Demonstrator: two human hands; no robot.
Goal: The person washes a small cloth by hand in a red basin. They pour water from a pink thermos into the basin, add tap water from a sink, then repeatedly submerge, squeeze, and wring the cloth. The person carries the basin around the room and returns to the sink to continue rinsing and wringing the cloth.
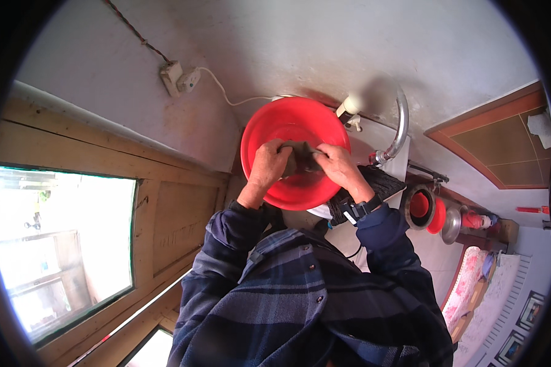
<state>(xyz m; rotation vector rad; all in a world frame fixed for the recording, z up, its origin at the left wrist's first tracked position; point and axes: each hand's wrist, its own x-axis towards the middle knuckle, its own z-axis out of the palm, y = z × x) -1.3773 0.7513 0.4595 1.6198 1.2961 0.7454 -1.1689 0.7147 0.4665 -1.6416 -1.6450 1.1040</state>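
A dark olive cloth (304, 155) is stretched between my two hands over a red plastic basin (298, 110). My left hand (270, 165) grips its left end, fingers curled over the fabric. At the other end my right hand (337, 166) pinches the cloth between thumb and fingers. Part of the fabric hangs down into the basin, and its lower edge is hard to make out. Beside my right wrist, partly under the forearm, lies a dark ribbed textile (379, 183).
Behind the basin stand a pale bottle (347, 106) and a curved metal faucet (402, 124). A plug in a wall socket (171, 78) trails a white cord. At left is a wooden door (183, 220) with glass. Pots and basins (435, 215) line the right wall.
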